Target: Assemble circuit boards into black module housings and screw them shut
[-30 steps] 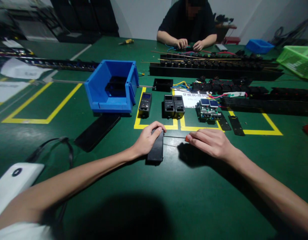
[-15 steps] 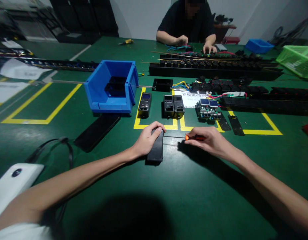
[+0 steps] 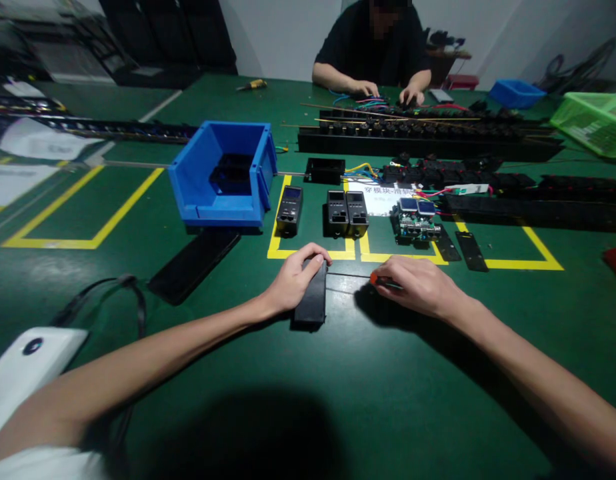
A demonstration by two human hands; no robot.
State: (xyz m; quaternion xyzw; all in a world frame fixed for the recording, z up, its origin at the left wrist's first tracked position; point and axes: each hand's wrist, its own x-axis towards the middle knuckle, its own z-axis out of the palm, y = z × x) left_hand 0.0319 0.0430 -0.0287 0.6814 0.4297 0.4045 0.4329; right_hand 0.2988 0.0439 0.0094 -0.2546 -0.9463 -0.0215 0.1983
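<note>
My left hand [image 3: 299, 277] is closed around the upper part of a black module housing [image 3: 311, 303] standing on the green table. In my right hand [image 3: 413, 283] is a screwdriver [image 3: 351, 275] with an orange-tipped handle, held level. Its thin shaft reaches left to the housing's right side near my left fingertips; the contact of the tip is too small to make out. Beyond my hands stand a black module with a small display [image 3: 291, 210] and a pair of black modules [image 3: 347, 213]. Farther right lie circuit boards with small screens [image 3: 417, 219] and black cover plates [image 3: 471, 251].
A blue bin [image 3: 218, 215] holding dark parts stands left of the modules, with a black phone-like slab [image 3: 193, 267] before it. A white device [image 3: 35, 363] with a cable lies near left. Long black rails [image 3: 428, 143] run across the back, where a co-worker [image 3: 373, 60] handles wires.
My right hand has turned on the screwdriver, its knuckles now more on top and the handle more covered. My left hand and the housing stay put. The co-worker's hands have shifted.
</note>
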